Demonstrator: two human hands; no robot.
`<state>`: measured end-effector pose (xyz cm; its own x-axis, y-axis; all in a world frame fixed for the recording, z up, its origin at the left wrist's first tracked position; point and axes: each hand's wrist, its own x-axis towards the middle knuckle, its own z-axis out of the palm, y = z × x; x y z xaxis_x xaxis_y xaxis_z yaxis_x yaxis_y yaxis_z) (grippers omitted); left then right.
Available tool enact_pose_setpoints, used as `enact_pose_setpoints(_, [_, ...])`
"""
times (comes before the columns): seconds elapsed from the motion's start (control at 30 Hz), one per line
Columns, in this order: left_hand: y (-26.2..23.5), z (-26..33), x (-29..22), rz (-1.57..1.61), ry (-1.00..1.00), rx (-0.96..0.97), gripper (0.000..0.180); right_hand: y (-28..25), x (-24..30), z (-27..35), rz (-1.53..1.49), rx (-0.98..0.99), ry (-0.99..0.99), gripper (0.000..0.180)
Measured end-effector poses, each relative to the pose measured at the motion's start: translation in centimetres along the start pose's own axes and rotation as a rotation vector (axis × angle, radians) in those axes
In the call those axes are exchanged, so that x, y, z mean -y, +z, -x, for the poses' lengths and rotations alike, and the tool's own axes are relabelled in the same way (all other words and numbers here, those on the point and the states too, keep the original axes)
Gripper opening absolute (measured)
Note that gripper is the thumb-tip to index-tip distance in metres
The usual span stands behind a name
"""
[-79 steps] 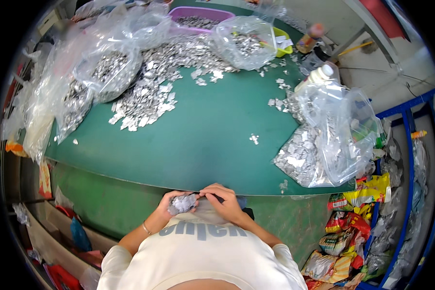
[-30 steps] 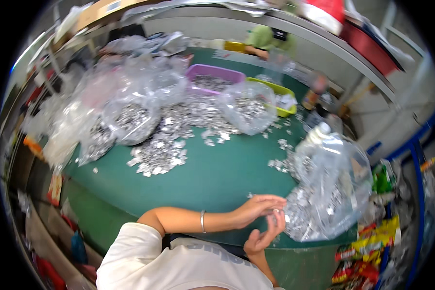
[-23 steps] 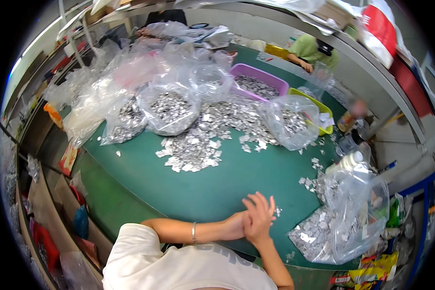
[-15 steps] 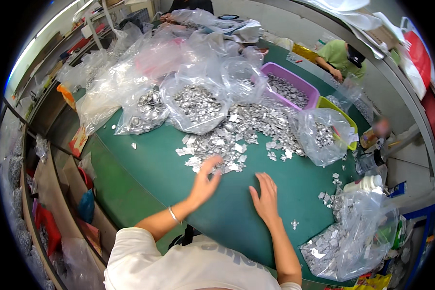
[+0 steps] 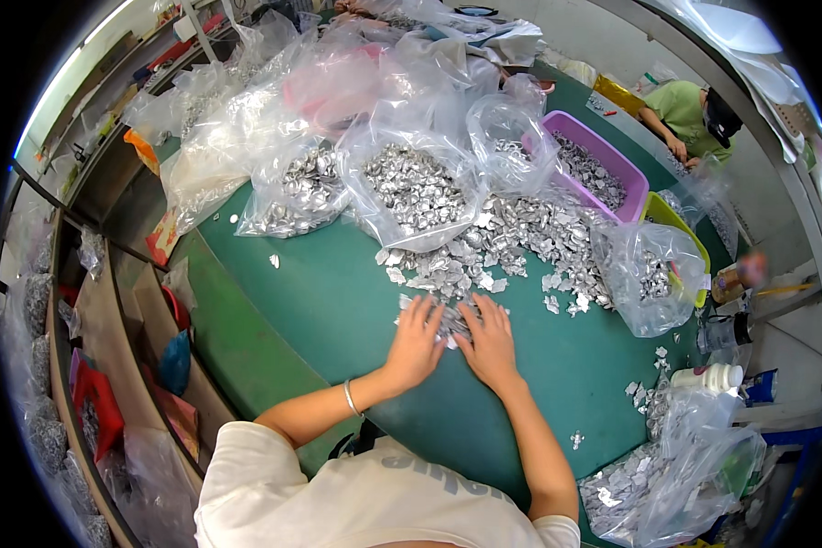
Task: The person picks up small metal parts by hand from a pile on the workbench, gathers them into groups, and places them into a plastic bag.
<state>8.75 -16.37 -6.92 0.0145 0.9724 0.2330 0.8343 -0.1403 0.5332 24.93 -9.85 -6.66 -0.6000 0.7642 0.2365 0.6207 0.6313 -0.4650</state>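
Flat silver metal pieces [image 5: 541,239] lie in a loose heap across the green table. At the heap's near end my left hand [image 5: 417,345] and my right hand [image 5: 487,342] rest close together, palms down, fingers stretched out. Between and under them sits a small cluster of the pieces [image 5: 449,324], partly hidden by the fingers. Neither hand grips anything. Just beyond, an open clear plastic bag [image 5: 416,196] full of shiny silver pieces stands at the heap's edge.
A purple bin [image 5: 637,189] and a yellow-green bin [image 5: 700,247] stand at the right, beside another clear bag [image 5: 650,297]. A large bag of grey pieces [image 5: 648,498] and a white bottle [image 5: 714,377] are near right. A co-worker [image 5: 690,119] sits across the table.
My hands have come together onto the near edge of the heap, and a cluster of pieces now lies between them, apart from the rest. The view has shifted slightly.
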Motion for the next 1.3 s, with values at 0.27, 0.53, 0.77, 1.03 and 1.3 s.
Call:
enact_pose_setpoints(0.27, [1.5,0.7,-2.9,0.535,0.277,0.216,0.044,-5.9,-1.6,6.6,0.101,-0.006,0.174,0.041])
enact_pose_setpoints(0.53, [0.7,-0.4,-4.0,0.235,0.251,0.241,0.044,-6.0,-2.5,7.2,0.116,-0.276,0.311,0.038])
enact_pose_setpoints(0.77, [0.0,-0.4,-2.0,-0.009,0.290,0.290,0.043,-5.2,0.8,8.8,0.088,0.149,0.182,0.059])
enact_pose_setpoints(1.03, [-1.8,2.6,-2.8,0.016,0.258,0.310,0.047,-6.0,1.7,10.6,-0.033,-0.153,0.274,0.026])
enact_pose_setpoints(1.3, [-1.7,1.0,-1.1,-0.107,0.153,0.224,0.051,-5.5,0.9,11.8,0.115,-0.267,0.331,0.028])
